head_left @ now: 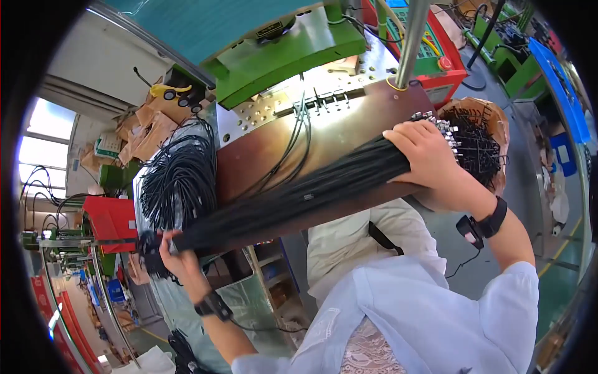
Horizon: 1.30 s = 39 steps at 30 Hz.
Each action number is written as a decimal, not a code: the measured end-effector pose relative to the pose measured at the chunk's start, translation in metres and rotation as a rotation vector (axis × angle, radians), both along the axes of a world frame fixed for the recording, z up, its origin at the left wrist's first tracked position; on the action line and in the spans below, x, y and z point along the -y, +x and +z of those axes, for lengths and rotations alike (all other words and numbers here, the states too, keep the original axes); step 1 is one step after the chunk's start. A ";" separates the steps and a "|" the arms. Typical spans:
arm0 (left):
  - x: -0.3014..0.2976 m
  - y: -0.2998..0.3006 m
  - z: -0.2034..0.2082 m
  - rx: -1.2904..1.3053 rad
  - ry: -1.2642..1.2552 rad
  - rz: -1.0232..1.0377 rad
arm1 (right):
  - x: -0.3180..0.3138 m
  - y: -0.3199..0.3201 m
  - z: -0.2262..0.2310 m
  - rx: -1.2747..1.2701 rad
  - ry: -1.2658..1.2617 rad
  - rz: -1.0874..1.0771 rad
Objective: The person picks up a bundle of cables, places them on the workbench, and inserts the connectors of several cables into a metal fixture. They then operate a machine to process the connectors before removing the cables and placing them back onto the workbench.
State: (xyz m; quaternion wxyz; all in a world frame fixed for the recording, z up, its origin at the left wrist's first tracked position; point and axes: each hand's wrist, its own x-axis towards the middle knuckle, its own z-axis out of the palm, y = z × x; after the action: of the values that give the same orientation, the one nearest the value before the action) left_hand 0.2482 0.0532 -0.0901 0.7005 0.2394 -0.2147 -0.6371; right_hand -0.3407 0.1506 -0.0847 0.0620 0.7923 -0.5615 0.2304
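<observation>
Across the table (243, 167), left hand (179, 260) and right hand (427, 156) grip opposite ends of the gathered bundle (305, 194); loose cables (301, 113) and the pile (177, 181) apparently remain outside it.

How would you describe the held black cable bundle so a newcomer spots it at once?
Find the big green metal press, then the flat brown worktop before it. The long black cable bundle slants across that worktop's near side, gripped by the person's bare left hand and bare right hand. It runs straight, unlike the looped heap of black cables at left.
</observation>
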 end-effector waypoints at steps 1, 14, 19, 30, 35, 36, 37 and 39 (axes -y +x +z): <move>0.028 -0.013 0.000 -0.065 0.007 -0.063 | 0.010 -0.003 0.000 0.005 0.000 0.013; 0.017 -0.052 0.027 0.211 -0.133 0.016 | 0.025 0.000 0.008 -0.098 0.137 -0.041; 0.008 -0.011 0.049 1.314 1.083 -0.252 | 0.028 0.005 0.028 -0.111 0.235 -0.042; 0.028 -0.311 0.033 1.848 -0.817 -0.350 | 0.019 0.002 0.028 -0.051 0.360 -0.119; 0.051 -0.311 0.024 1.658 -0.526 -0.794 | 0.038 -0.010 0.051 0.040 0.421 -0.011; 0.053 -0.312 0.027 1.558 -0.410 -0.848 | 0.047 -0.014 0.055 0.079 0.429 0.045; 0.055 -0.313 0.029 1.459 -0.292 -0.896 | 0.061 -0.016 0.054 0.083 0.437 0.041; 0.057 -0.308 0.032 1.455 -0.192 -0.916 | 0.104 -0.014 0.046 -0.048 0.249 0.025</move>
State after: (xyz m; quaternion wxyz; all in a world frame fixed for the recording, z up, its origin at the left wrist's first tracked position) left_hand -0.0593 -0.0041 -0.0578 0.0802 0.4173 -0.7381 -0.5241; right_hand -0.3548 0.0466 -0.0391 -0.0263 0.8061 -0.5742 0.1408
